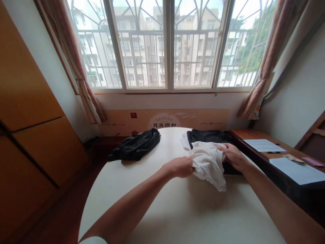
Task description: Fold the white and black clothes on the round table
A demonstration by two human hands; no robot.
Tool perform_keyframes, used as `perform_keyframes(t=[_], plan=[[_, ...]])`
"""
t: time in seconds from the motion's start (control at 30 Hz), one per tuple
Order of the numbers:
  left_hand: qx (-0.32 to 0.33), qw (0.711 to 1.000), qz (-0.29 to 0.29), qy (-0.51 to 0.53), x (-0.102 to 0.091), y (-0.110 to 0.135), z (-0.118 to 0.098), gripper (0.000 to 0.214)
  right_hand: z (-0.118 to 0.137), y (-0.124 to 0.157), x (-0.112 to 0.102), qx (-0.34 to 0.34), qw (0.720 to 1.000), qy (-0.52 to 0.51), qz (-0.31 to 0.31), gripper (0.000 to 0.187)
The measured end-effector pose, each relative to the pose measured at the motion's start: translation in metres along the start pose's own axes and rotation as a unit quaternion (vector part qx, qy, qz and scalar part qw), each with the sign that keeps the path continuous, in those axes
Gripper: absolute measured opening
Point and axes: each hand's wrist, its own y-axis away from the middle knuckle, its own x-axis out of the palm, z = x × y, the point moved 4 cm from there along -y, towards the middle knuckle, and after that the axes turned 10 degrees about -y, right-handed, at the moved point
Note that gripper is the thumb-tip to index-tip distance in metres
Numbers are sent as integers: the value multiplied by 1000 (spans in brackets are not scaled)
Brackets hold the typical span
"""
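Now bunched between both hands above the round table (157, 203): white garment (209, 164), long axis running left to right, loose end drooping toward the near right. Left hand (180, 166) pinched shut on its left edge, right hand (232, 156) clamped over its far right. Black garment (135, 146) lying far left.
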Motion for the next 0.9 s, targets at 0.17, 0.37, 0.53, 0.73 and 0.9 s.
perform_keyframes(t=[0.17, 0.37, 0.53, 0.73, 0.9], plan=[[-54, 986, -81, 138, -38, 2, 17, 21, 24, 11, 1, -167, 960, 198, -106, 62], [-96, 944, -226, 222, -49, 0, 36, 34, 69, 70, 60, -293, 927, 138, 189, 58], [-174, 914, -248, 270, -54, 1, 55, 41, 76, 112, 94, -335, 869, 170, 322, 101], [-205, 903, -264, 272, -72, 13, 83, 39, 69, 101, 97, -281, 916, 143, 247, 37], [-190, 903, -277, 266, -86, 22, 87, 40, 71, 93, 73, -117, 966, -102, 208, 48]])
